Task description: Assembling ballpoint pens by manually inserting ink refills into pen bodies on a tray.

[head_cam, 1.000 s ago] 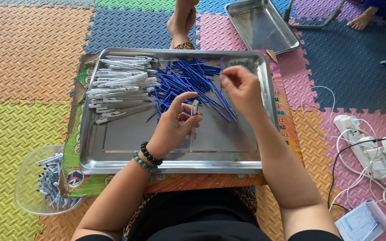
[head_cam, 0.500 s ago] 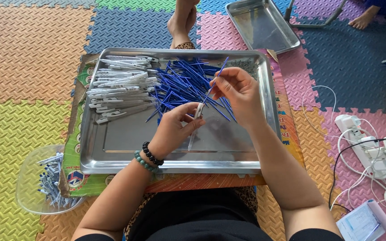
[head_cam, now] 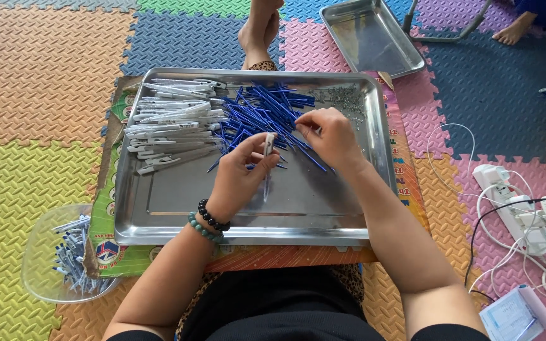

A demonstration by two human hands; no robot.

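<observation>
Two hands at work over a steel tray [head_cam: 159, 215] of pen parts.

The left hand [head_cam: 241, 173] pinches a white pen barrel [head_cam: 268, 146] upright between thumb and fingers, above the tray's bare middle; beaded bracelets [head_cam: 208, 222] ring its wrist. The right hand [head_cam: 327, 136] rests on the edge of the blue refills [head_cam: 254, 113], fingertips pressed together on the heap; whether they grip one cannot be told. White barrels [head_cam: 165, 123] lie piled in the tray's left part, touching the refills, and small metal bits [head_cam: 345, 98] sit in the far right corner. A clear bowl [head_cam: 39, 252] of assembled pens stands left of the tray on the foam mat [head_cam: 33, 76]. A second tray [head_cam: 371, 35] lies beyond; a power strip [head_cam: 507, 189] lies to the right.
</observation>
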